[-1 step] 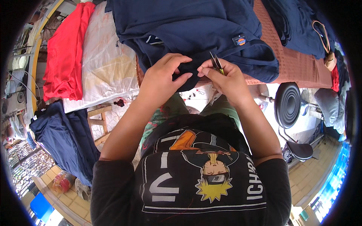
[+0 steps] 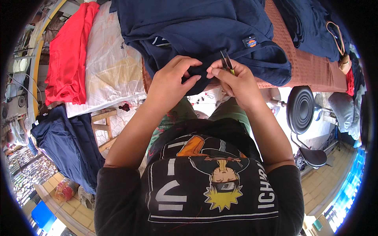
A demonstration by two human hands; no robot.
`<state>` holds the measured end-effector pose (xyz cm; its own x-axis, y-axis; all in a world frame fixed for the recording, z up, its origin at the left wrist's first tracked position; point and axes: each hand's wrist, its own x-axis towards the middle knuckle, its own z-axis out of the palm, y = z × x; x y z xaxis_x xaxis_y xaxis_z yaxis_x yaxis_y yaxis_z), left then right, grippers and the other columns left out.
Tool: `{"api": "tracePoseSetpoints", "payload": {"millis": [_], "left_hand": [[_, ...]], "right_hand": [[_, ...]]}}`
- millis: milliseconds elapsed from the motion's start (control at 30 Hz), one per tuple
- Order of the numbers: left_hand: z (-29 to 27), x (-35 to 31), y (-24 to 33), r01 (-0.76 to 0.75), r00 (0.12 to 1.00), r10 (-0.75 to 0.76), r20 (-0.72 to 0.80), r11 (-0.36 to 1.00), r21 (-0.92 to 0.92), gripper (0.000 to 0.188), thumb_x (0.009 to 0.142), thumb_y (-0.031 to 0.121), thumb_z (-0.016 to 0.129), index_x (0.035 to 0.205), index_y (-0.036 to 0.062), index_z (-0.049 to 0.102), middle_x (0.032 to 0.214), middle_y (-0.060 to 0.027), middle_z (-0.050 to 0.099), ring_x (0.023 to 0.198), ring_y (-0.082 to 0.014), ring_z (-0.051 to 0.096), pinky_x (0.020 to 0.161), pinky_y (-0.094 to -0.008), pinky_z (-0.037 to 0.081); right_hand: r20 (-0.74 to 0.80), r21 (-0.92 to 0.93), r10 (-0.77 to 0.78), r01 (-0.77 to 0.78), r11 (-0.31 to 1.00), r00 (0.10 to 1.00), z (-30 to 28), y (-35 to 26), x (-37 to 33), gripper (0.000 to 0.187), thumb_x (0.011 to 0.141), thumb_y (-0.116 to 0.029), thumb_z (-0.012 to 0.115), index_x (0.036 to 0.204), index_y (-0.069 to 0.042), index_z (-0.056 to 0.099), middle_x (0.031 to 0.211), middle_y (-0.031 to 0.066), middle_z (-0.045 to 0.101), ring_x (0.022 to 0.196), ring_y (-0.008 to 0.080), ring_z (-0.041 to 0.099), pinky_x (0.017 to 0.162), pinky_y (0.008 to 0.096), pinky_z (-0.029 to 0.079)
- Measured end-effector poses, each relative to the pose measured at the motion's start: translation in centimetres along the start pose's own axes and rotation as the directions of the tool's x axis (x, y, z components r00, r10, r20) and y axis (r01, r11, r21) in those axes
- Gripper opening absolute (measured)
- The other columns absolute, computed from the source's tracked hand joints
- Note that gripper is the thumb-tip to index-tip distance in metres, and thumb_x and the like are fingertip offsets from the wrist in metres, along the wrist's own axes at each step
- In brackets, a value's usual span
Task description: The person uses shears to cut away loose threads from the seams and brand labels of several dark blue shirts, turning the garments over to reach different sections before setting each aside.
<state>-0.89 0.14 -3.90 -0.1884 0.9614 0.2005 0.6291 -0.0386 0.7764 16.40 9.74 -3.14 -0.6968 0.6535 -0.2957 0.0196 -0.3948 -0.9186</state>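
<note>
A navy garment [image 2: 189,39] with a small label near its neckline lies on the table, its near edge hanging over the front. My left hand [image 2: 173,78] curls round a dark fold at that edge; thumb and forefinger lie apart with cloth between them, the other fingers partly hidden. Close by on the right, my right hand [image 2: 238,80] holds small thread snips [image 2: 226,63] in its palm. Their dark blades point up and away, with a yellow-green bit showing by the fingers. Thumb and forefinger of this hand pinch together beside the cloth; anything between them is too small to make out.
Red cloth [image 2: 69,55] and a plastic-wrapped stack [image 2: 116,67] lie at the left. More navy cloth hangs below them [image 2: 69,141]. Folded navy garments [image 2: 311,27] cover the brown tablecloth's [image 2: 315,74] far right. A round black stool seat [image 2: 301,110] is at the right.
My right hand and the snips have shifted very slightly, with the blades a little more upright. The left hand and the garment look almost the same.
</note>
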Motion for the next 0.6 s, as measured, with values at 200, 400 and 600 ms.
{"api": "tracePoseSetpoints", "payload": {"millis": [200,400,600], "left_hand": [[0.8,0.3,-1.2,-0.015,0.997,0.011,0.079,0.999,0.047,0.026,0.080,0.008,0.071,0.105,0.0053,0.065,0.093,-0.0074,0.065,0.075,-0.0154,0.063,0.064,-0.0262,0.050],[-0.2,0.4,-1.2,0.158,0.979,-0.105,0.172,0.930,-0.331,0.025,0.086,0.013,0.068,0.109,0.0059,0.066,0.092,-0.0058,0.066,0.075,-0.0117,0.062,0.065,-0.0233,0.048],[-0.2,0.9,0.2,0.080,0.983,-0.057,0.172,0.989,-0.127,0.020,0.086,0.013,0.065,0.103,0.0039,0.069,0.094,-0.0092,0.067,0.073,-0.0187,0.064,0.067,-0.0278,0.050]], "right_hand": [[0.098,0.204,0.014,-0.034,0.978,0.995,-0.8,0.5,1.0,0.012,0.088,-0.009,0.061,0.095,-0.001,0.065,0.084,0.0042,0.066,0.044,0.0018,0.037,0.040,0.0184,0.023],[0.111,0.228,0.067,-0.091,0.969,0.992,-1.5,-0.2,1.7,0.017,0.085,-0.015,0.063,0.095,-0.001,0.065,0.080,0.0033,0.064,0.042,0.0025,0.036,0.039,0.0193,0.022],[0.116,0.147,0.115,-0.132,0.980,0.987,-1.2,-0.9,1.9,0.020,0.085,-0.017,0.063,0.095,0.000,0.065,0.078,0.0015,0.062,0.041,0.0034,0.035,0.040,0.0198,0.022]]}}
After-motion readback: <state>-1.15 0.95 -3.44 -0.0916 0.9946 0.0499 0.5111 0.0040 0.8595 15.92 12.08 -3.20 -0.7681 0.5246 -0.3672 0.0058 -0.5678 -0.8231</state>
